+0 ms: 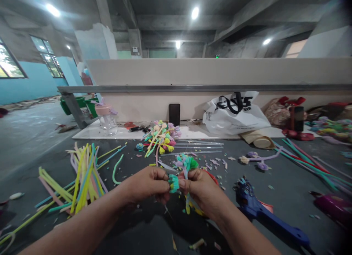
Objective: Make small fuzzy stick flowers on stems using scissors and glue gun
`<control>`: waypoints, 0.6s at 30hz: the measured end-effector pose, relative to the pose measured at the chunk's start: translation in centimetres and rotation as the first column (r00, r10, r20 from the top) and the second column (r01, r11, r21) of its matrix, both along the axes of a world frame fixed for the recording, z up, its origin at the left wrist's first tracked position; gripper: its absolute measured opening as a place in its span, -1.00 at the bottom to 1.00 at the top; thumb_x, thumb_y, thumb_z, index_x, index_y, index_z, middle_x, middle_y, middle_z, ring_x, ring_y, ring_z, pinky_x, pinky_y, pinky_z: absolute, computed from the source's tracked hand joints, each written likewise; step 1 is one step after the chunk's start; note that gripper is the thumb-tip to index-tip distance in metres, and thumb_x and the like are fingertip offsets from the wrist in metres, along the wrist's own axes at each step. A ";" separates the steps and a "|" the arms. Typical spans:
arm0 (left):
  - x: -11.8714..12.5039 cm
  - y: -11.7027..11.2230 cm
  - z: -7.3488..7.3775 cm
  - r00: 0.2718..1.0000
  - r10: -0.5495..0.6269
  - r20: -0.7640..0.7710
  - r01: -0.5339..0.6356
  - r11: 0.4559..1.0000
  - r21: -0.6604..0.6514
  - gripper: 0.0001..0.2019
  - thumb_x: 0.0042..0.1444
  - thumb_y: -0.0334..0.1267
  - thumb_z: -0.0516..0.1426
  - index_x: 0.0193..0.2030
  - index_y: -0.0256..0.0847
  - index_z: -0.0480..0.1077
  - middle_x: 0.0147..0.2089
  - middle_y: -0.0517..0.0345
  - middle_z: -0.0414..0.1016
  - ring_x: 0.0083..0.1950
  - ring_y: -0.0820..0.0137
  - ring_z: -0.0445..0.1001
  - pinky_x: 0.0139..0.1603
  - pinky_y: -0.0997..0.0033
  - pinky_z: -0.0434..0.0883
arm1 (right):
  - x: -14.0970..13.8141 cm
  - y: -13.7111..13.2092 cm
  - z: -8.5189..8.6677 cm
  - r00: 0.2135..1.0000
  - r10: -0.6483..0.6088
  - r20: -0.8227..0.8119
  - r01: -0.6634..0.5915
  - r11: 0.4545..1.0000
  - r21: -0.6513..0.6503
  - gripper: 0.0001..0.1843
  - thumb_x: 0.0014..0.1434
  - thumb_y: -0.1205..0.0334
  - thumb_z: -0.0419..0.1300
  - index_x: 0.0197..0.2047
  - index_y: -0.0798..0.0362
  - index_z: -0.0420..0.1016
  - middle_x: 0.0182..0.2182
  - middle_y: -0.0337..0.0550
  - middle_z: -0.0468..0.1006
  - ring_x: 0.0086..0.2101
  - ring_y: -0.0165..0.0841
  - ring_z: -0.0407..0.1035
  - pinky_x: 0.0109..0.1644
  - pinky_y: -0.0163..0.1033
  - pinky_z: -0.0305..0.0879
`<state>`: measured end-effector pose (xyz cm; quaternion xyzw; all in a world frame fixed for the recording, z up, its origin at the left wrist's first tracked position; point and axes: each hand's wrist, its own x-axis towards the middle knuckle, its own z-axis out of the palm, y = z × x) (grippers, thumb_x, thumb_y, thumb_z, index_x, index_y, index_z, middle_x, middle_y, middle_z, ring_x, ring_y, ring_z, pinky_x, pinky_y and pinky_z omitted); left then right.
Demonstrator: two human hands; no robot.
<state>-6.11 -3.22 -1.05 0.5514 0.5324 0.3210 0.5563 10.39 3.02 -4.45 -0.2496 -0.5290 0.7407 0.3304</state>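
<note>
Hands are meeting at the middle of the dark table, close to the person's body. The left hand is pinching one side of a small teal fuzzy piece between thumb and fingertips. The right hand is pinching the other side, its thumb pressing against the pile. Both hands are closed in a fine grip on this piece, which is sitting between them, raised a little above the table.

A bunch of fuzzy flower heads in teal, green and lilac is rising just behind the right hand's fingers. Whether it is joined to the teal piece cannot be told, as the fingers are covering the junction.

Handling, as a judgement: the piece is looking very light, soft on the surface and easily bent. It is unlikely to be slipping, since the pile is giving friction, but it is looking easy to crush or pull out of shape. The best hold is appearing to be a fingertip pinch low on the piece, not on its fluffy tips.

A loose pile of coloured stems is lying to the left, well apart from the left hand. A heap of finished flowers is lying farther back, with clear sticks just beside it. A blue handled tool is lying near the right forearm. Small trimmings are lying scattered across the surface, and a white bag is leaning against the rear wall.
</note>
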 end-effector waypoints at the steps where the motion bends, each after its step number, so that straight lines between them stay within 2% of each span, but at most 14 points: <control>1: 0.1 0.0 0.0 1.000 0.013 0.003 -0.013 1.000 0.001 -0.90 -0.14 -0.36 0.07 -0.55 -0.29 0.39 -0.63 0.26 0.41 -0.56 0.52 0.34 -0.46 0.52 0.27 | 0.0 -0.1 0.0 1.000 -0.011 0.014 0.011 1.000 -0.004 -0.69 -0.32 0.16 0.41 -0.62 0.16 0.41 -0.68 -0.31 0.32 -0.59 -0.51 0.11 -0.48 -0.35 -0.04; 8: 0.5 0.1 -0.1 0.997 0.078 -0.005 -0.078 0.997 -0.023 -0.87 -0.19 -0.41 0.04 -0.66 -0.31 0.36 -0.69 0.25 0.36 -0.61 0.52 0.30 -0.52 0.52 0.24 | -0.2 0.0 -0.5 0.999 -0.041 0.003 0.041 0.999 0.013 -0.73 -0.29 0.19 0.40 -0.60 0.16 0.42 -0.68 -0.32 0.32 -0.61 -0.52 0.11 -0.49 -0.35 -0.04; 14: 0.2 -0.1 -0.4 0.973 0.062 0.224 -0.036 0.992 -0.117 -0.78 -0.06 -0.16 0.14 -0.47 -0.33 0.40 -0.55 0.18 0.45 -0.58 0.53 0.38 -0.53 0.55 0.20 | 0.0 0.2 -0.1 0.990 -0.108 -0.087 0.108 0.994 -0.013 -0.74 -0.30 0.19 0.41 -0.59 0.12 0.43 -0.67 -0.32 0.35 -0.58 -0.48 0.16 -0.43 -0.32 0.05; 18: 0.5 -0.5 0.1 0.951 0.095 0.294 -0.046 0.984 -0.170 -0.80 -0.09 -0.20 0.17 -0.48 -0.35 0.40 -0.57 0.17 0.43 -0.59 0.54 0.38 -0.56 0.58 0.18 | -0.1 0.1 0.0 0.989 -0.114 -0.090 0.114 0.993 -0.001 -0.72 -0.29 0.18 0.42 -0.57 0.13 0.44 -0.64 -0.29 0.38 -0.56 -0.48 0.18 -0.40 -0.31 0.07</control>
